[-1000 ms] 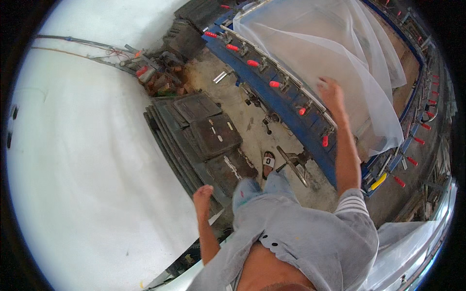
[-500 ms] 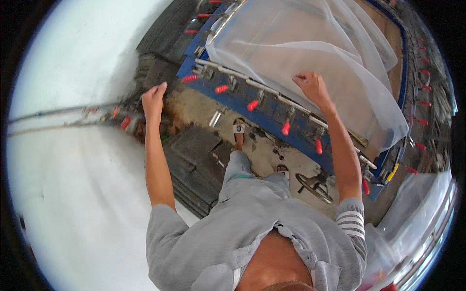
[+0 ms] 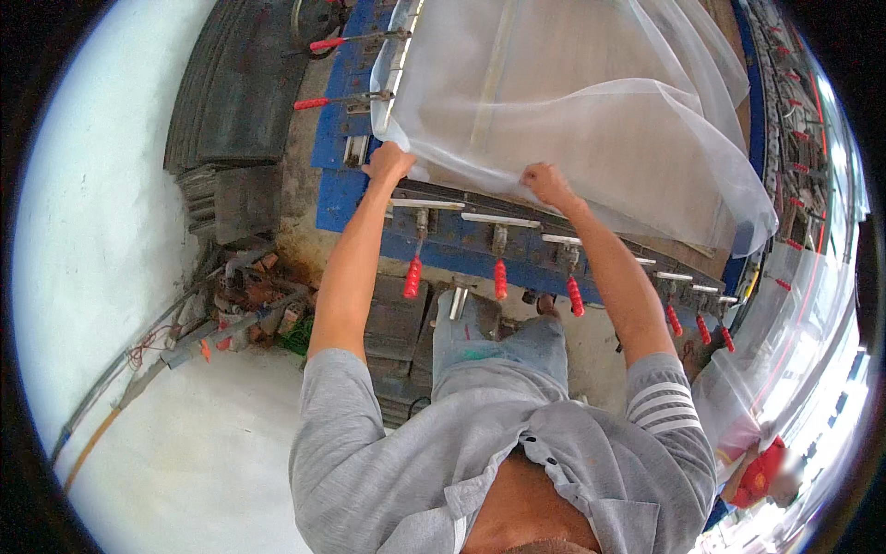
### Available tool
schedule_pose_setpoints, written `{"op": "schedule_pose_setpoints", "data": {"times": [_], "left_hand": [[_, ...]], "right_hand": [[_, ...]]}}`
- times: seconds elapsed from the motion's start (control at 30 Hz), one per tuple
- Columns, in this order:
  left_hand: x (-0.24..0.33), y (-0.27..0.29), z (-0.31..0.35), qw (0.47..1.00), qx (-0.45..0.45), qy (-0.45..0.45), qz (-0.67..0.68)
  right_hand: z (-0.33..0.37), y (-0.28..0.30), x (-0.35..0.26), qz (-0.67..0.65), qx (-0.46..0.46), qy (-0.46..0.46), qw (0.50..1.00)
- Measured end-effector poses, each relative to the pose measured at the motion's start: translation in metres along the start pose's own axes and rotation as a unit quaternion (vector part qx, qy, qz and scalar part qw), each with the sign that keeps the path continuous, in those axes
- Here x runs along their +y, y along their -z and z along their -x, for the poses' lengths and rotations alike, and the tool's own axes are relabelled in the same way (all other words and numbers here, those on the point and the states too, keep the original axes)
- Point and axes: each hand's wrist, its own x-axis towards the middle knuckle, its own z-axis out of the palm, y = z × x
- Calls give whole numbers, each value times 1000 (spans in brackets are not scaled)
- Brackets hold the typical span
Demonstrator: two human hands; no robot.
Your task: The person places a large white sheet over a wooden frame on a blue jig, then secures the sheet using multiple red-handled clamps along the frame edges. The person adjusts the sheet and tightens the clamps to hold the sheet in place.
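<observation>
A sheer white mesh sheet (image 3: 554, 120) lies loosely over a large frame with blue edges (image 3: 334, 198). Its near left corner is pinched in my left hand (image 3: 391, 162), whose fingers are closed on the fabric. Along the same near edge, my right hand (image 3: 551, 186) is also closed on the mesh, and the fabric stretches between the two hands. Just below them runs a row of toggle clamps with red handles (image 3: 413, 277) and pale metal bars (image 3: 501, 221). These near clamps stand apart from the mesh.
Two red-handled clamps (image 3: 323, 103) line the left side, beside a metal strip (image 3: 402, 65). Dark flat sheets (image 3: 242, 83) are stacked against the white wall (image 3: 101, 148). Pipes and clutter (image 3: 240, 305) lie at lower left. A person in red (image 3: 761, 473) is at lower right.
My left hand has moved right onto the mesh corner and closed on it. My right hand has shifted left and down to the mesh edge. My view has turned and come nearer the frame.
</observation>
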Motion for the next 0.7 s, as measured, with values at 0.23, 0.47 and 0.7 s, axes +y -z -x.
{"op": "schedule_pose_setpoints", "data": {"times": [0.23,0.47,0.7], "left_hand": [[-14,49,30,794,-109,-17,597],[-116,26,44,944,102,4,313],[-122,23,56,935,199,-23,293]], "right_hand": [[4,103,-30,-182,129,-9,975],[50,32,-36,-68,-112,75,989],[41,45,-44,-44,-294,-80,951]]}}
